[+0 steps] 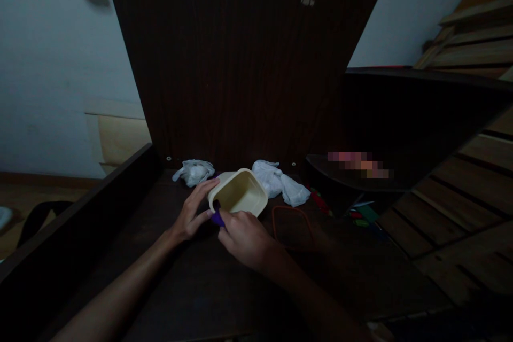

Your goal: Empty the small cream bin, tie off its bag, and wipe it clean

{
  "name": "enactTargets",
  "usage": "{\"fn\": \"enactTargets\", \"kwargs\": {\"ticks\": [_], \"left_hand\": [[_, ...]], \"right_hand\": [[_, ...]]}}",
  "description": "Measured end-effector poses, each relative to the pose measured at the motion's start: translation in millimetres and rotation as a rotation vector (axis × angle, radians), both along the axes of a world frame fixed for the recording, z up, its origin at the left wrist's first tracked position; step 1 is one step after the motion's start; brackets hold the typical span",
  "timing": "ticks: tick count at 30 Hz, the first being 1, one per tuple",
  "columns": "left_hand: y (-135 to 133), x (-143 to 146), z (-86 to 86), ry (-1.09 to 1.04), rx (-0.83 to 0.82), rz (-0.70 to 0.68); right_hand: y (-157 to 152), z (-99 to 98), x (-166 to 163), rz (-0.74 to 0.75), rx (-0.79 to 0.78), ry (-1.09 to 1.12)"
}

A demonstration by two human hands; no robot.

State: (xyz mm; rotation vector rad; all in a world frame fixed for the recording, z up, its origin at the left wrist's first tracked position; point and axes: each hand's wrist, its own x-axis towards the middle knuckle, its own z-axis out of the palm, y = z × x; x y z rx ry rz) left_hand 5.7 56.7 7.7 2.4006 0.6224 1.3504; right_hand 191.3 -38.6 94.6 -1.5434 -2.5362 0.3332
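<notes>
A cream square plastic container [241, 193] sits tilted on a dark wooden surface [192, 278]. My left hand [192, 212] holds its left rim, fingers curved around the edge. My right hand [244, 238] is closed on a small purple object [217, 218] at the container's near corner; I cannot make out what the purple thing is. An orange-rimmed lid or frame [292, 226] lies flat just right of my right hand.
Two crumpled white plastic bags [195, 171] [279, 181] lie behind the container against a tall dark wooden panel [240, 64]. Colourful small items [360, 215] lie to the right under a dark shelf. A raised dark rail [80, 214] runs along the left; wooden slats [460, 197] on the right.
</notes>
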Motion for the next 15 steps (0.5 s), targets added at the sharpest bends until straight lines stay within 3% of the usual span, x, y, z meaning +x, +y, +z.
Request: {"fn": "enactTargets", "kwargs": {"ticks": [5, 8, 15], "left_hand": [[-2, 4, -3.0, 0.050, 0.138, -0.025], [-2, 7, -7.3, 0.077, 0.187, 0.010], [6, 5, -20.4, -0.019, 0.027, 0.090]], "right_hand": [[5, -5.1, -10, -0.148, -0.017, 0.219], [5, -3.5, -18, -0.157, -0.016, 0.243], [-11, -4.0, -28, -0.065, -0.015, 0.192]]}}
